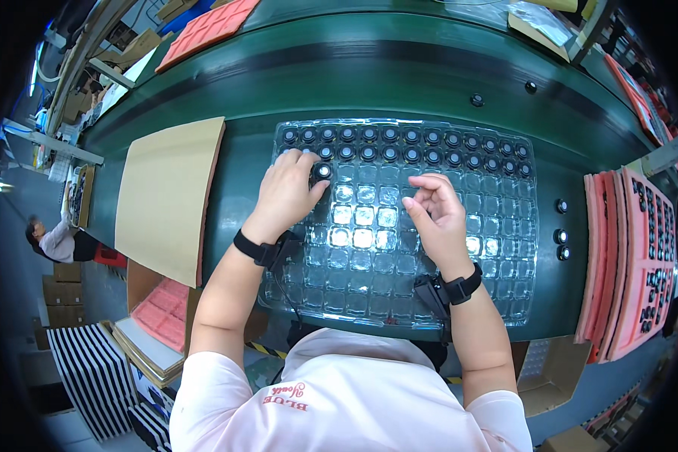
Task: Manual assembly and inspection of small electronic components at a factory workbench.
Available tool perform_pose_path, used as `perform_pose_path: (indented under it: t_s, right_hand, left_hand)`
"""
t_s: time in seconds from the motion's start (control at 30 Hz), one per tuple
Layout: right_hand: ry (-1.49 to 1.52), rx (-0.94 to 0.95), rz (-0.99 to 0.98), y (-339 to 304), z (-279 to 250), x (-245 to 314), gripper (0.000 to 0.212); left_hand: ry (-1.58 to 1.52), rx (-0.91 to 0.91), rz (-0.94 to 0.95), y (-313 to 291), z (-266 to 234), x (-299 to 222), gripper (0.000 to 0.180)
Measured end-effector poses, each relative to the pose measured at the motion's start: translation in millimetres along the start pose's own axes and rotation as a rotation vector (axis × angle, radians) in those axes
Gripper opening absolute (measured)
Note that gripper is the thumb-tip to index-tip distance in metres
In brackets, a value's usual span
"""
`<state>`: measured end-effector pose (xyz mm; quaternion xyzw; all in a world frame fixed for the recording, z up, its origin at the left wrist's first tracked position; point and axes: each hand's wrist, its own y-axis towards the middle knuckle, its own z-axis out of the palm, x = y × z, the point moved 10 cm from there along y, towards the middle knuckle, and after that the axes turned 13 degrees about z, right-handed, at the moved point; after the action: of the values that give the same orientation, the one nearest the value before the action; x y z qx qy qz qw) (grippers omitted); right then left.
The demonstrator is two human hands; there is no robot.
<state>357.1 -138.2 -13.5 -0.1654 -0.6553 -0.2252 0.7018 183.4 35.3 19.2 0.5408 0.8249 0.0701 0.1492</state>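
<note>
A clear plastic tray (497, 224) with rows of square pockets lies in front of me. Its two far rows hold small round black parts with grey tops (390, 135). At the tray's left side, my left hand (285, 184) pinches one black round part (322, 172) between thumb and fingers, just nearer to me than the filled rows. My right hand (438, 215) hovers over the middle of the tray, fingers half curled and thumb apart, with nothing visible in it. A black strap with a small device circles each wrist.
Loose black parts lie right of the tray (561, 236) and beyond it (477, 99) on the green surface (339, 83). Pink foam trays (610, 256), the outermost bearing black parts, stand at the right. A cardboard sheet (166, 196) lies left. Another person (56, 239) is far left.
</note>
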Motion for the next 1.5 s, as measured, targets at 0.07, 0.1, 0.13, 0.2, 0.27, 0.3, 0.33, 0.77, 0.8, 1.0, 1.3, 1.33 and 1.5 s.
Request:
perform_pose_path:
  t_s: [0.07, 0.1, 0.13, 0.2, 0.27, 0.3, 0.33, 0.77, 0.8, 1.0, 1.3, 1.33, 1.5]
  right_hand:
    - [0.022, 0.002, 0.007, 0, 0, 0, 0.031]
    - [0.022, 0.002, 0.008, 0, 0, 0, 0.031]
    - [0.021, 0.001, 0.012, -1, 0, -1, 0.031]
    - [0.024, 0.005, 0.015, -1, 2, -1, 0.031]
    - [0.041, 0.003, 0.026, -1, 2, -2, 0.030]
    - [0.041, 0.005, 0.026, 0, 2, -2, 0.030]
    - [0.050, 0.010, 0.033, 0, 3, -3, 0.030]
    - [0.053, 0.018, 0.066, 1, 3, -13, 0.029]
    - [0.059, 0.029, 0.119, 1, 2, -18, 0.028]
    - [-0.041, 0.067, 0.248, 7, 11, -43, 0.022]
    - [0.106, 0.057, 0.353, 11, 0, -39, 0.017]
    - [0.001, 0.049, 0.284, 10, 4, -25, 0.016]
    - [-0.390, -0.024, 0.069, -21, -32, 25, 0.021]
  left_hand:
    - [0.038, 0.013, 0.047, -7, -9, -9, 0.047]
    - [0.037, 0.014, 0.047, -13, -12, -11, 0.047]
    - [0.063, 0.020, 0.079, -18, -13, -17, 0.051]
    - [0.090, 0.141, 0.076, -31, -5, -20, 0.061]
    - [0.147, 0.181, 0.100, -40, 0, -28, 0.064]
    - [0.203, 0.221, 0.126, -43, 4, -31, 0.066]
    - [0.182, 0.305, 0.086, -48, 13, -27, 0.073]
    - [0.056, 0.332, 0.061, -58, 22, -28, 0.091]
    - [0.001, 0.323, 0.052, -59, 22, -28, 0.092]
    - [-0.060, 0.392, 0.077, -113, 6, -54, 0.093]
    - [-0.076, 0.406, 0.153, -172, 5, -82, 0.089]
    - [-0.069, 0.367, 0.159, -175, 3, -78, 0.087]
    - [-0.065, 0.285, 0.187, -178, 7, -73, 0.080]
